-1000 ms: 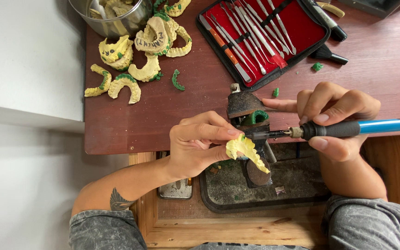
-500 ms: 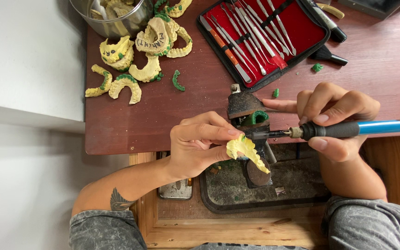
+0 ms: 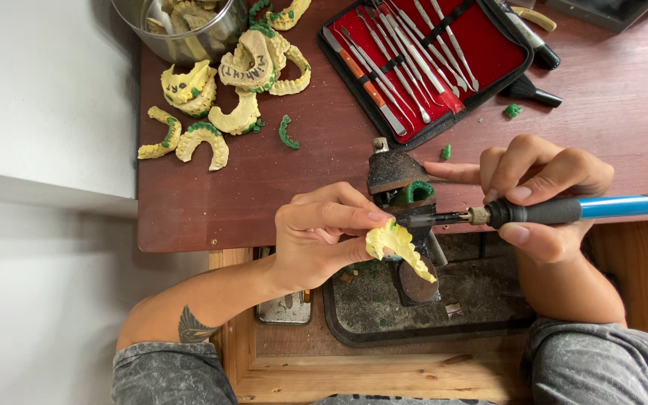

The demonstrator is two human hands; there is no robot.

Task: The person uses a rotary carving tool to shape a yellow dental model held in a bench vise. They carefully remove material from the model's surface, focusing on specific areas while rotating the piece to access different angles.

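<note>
At frame centre, my left hand [image 3: 316,244] pinches a yellow dental cast [image 3: 399,247] between thumb and fingers. My right hand [image 3: 545,199] grips a blue-handled rotary tool [image 3: 564,210], tip touching the cast. More casts [image 3: 219,97] lie upper left on the worktop [image 3: 264,195].

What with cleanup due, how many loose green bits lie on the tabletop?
3, maybe more hidden: curved strip beside the casts, speck by the vise, lump by the marker.
</note>
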